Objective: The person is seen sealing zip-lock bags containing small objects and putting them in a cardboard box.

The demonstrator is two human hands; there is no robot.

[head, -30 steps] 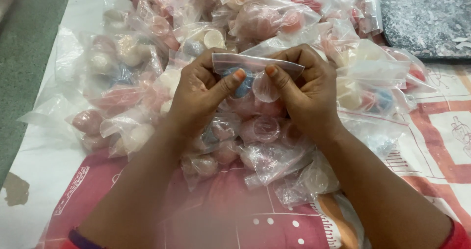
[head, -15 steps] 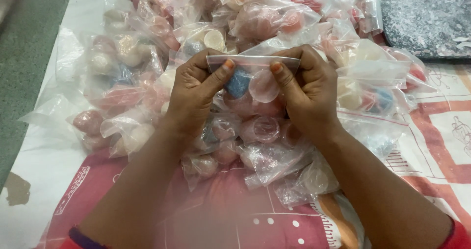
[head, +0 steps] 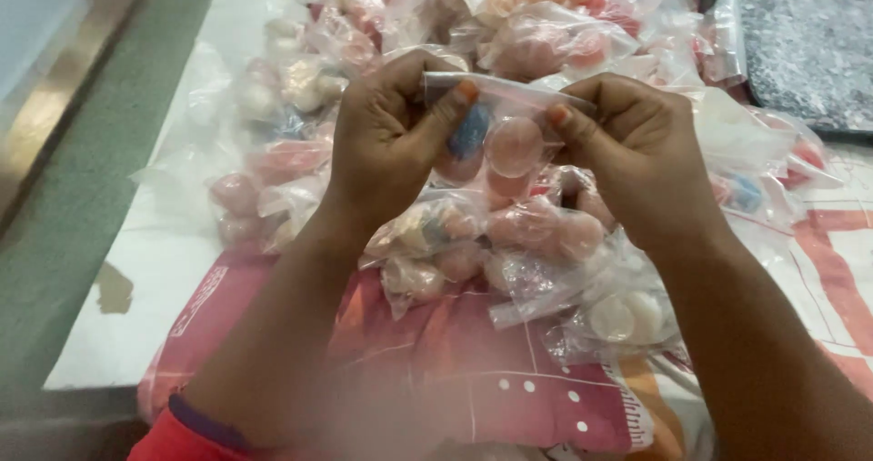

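I hold a small clear zip bag [head: 506, 143] upright between both hands, above a heap of similar bags. My left hand [head: 391, 138] pinches its top strip at the left end, thumb in front. At the right end my right hand [head: 637, 156] pinches the same strip. Inside the bag sit a blue round piece and a few pink round pieces. The thumbs are a short way apart along the strip.
A big pile of filled clear bags [head: 536, 25] with pink, white and blue round pieces covers the table. A red and white printed cloth [head: 509, 388] lies under it. At the top right is a grey speckled sheet [head: 800, 43]. The green floor [head: 73, 215] lies to the left.
Both hands have lifted the bag slightly and my thumbs have slid outward along the top strip, away from each other.
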